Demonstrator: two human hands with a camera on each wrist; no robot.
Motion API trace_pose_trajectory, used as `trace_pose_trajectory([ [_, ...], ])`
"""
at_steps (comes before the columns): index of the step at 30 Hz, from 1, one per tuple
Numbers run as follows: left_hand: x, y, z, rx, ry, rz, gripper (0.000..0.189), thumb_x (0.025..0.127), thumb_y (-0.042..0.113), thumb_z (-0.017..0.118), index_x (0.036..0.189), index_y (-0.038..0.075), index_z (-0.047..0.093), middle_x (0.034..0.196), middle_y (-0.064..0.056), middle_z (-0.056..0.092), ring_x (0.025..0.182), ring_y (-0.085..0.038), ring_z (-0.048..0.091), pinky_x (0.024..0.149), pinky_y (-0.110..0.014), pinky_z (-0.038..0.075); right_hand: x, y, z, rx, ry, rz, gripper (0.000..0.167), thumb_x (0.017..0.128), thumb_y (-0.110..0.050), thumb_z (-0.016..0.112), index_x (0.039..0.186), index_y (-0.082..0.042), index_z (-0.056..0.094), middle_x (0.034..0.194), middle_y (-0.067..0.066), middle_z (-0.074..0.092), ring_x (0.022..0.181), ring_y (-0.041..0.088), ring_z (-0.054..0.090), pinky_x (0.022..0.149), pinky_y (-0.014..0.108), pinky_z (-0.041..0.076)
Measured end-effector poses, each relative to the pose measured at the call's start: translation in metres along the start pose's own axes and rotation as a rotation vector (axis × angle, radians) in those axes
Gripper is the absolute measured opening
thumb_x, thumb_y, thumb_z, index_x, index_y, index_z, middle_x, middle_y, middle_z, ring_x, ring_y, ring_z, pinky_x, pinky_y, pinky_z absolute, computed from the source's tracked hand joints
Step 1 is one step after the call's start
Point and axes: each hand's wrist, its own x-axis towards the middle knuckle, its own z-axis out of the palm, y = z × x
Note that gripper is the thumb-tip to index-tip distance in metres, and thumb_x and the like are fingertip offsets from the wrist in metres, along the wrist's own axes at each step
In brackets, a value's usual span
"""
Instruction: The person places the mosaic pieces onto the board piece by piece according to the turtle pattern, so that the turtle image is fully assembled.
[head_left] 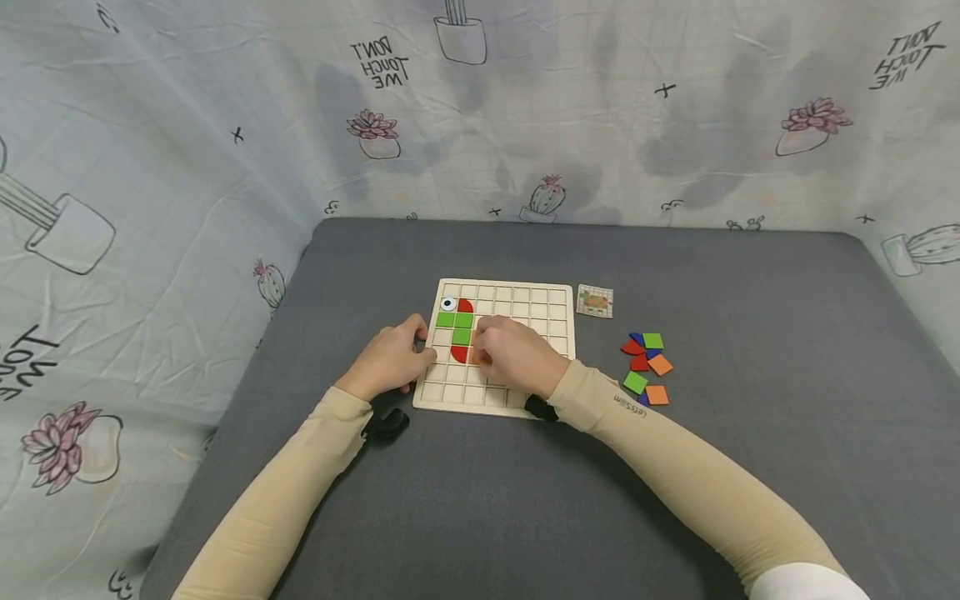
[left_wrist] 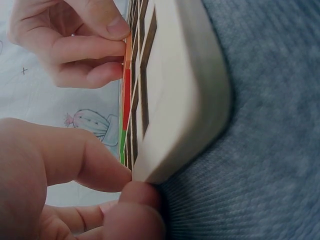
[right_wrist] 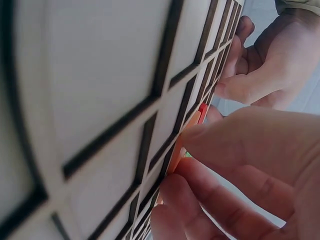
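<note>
Two pinches: left hand [head_left: 386, 360] on a grid board's edge [head_left: 422, 393], right hand [head_left: 517, 354] on an orange tile [right_wrist: 176, 152].

Between the left hand [head_left: 386, 358] and the right hand [head_left: 517, 354], a board [head_left: 540, 310] of pale, matt wood is seen, its edge smoothly finished. At the right hand's fingertips, an orange tile [right_wrist: 176, 152] is finished smooth and flat; whether wood or plastic was used cannot be told. Beyond that hand, a card [head_left: 595, 302] is seemingly made of printed paper. Beneath both hands, the table is covered by matt, finely ribbed cloth [head_left: 480, 500]. Behind them, thin, creased printed fabric [head_left: 525, 108] is hung.
</note>
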Motion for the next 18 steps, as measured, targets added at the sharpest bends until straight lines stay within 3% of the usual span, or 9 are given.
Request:
trace_pose_trajectory([
  [11,-0.001,-0.001,0.000,-0.001,-0.001,0.000,0.022,0.100,0.023,0.058,0.116,0.008,0.052,0.059,-0.003,0.058,0.046,-0.018,0.059,0.049,-0.031,0.044,-0.006,0.000,-0.003,0.012,0.006,-0.008,0.010,0.088,-0.003,0.074,0.089,-0.010,0.081,0.091,0.002,0.069,0.082,0.015,0.063,0.075,0.028,0.056],
  [18,0.000,-0.002,0.000,0.000,0.006,0.016,0.022,0.100,0.022,0.058,0.115,0.008,0.052,0.059,-0.003,0.058,0.045,-0.019,0.059,0.049,-0.032,0.044,-0.020,0.005,-0.013,0.085,0.030,0.045,0.013,0.092,-0.008,0.069,0.094,-0.012,0.080,0.095,0.002,0.070,0.083,0.015,0.061,0.073,0.030,0.053],
])
